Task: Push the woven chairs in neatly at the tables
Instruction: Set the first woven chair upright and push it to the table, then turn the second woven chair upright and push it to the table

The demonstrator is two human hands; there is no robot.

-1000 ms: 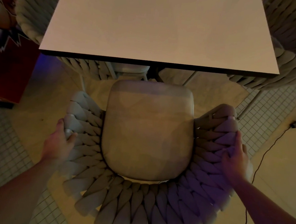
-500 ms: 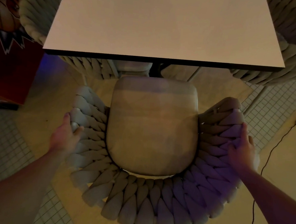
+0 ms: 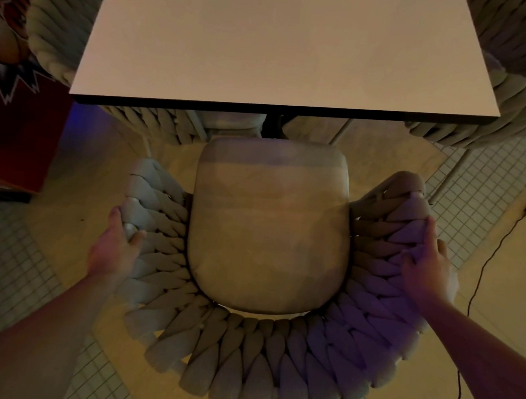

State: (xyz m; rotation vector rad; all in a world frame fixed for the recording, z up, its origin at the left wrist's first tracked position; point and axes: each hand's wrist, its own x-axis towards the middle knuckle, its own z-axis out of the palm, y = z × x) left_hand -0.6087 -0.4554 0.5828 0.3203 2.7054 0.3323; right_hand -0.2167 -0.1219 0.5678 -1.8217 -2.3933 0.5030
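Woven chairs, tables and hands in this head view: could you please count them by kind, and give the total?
Woven chairs: 3 (the held chair, left chair, right chair)
Tables: 1 (table)
Hands: 2 (left hand, right hand), each gripping a side of the held chair
Total: 6

The woven chair [image 3: 245, 347] has a round back made of thick, puffy grey ropes and a smooth tan seat [image 3: 269, 224]. It faces the white table [image 3: 285, 45], and the front of its seat sits just short of the table's dark edge. Two more woven chairs [image 3: 59, 26] [image 3: 519, 80] sit at the table's far corners, tucked partly under it.
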